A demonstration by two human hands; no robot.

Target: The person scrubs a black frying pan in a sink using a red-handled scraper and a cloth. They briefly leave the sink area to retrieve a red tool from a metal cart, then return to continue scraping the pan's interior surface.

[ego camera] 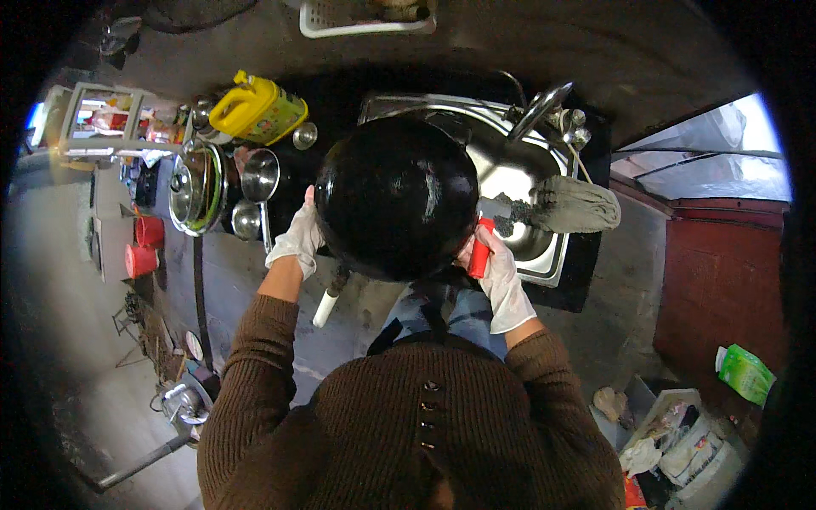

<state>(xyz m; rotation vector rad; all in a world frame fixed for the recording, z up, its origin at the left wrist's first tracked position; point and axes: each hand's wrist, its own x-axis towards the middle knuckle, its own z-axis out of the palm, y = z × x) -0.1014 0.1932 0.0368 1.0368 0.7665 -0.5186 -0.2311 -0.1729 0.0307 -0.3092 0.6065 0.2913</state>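
Observation:
A large round black wok (395, 197), its glossy surface facing me, is held over the left part of the steel sink (564, 268). My left hand (301, 237), in a translucent glove, grips its left edge, the fingers mostly hidden behind it. A handle with a white grip (326, 308) sticks out below, near the wok's lower left. My right hand (500, 271), gloved too, holds a red-handled tool (481, 248), seemingly a scraper with a flat grey blade (495, 207), at the wok's right edge. I cannot tell whether this hand also touches the wok.
A chrome faucet (540, 111) leans over the sink. Dark scraps (512, 215) lie in the basin beside a grey cloth (577, 204) draped over its right rim. Left stand a yellow jug (258, 109), a steel ladle (261, 175) and lidded pots (191, 191). A white basket (366, 29) is behind.

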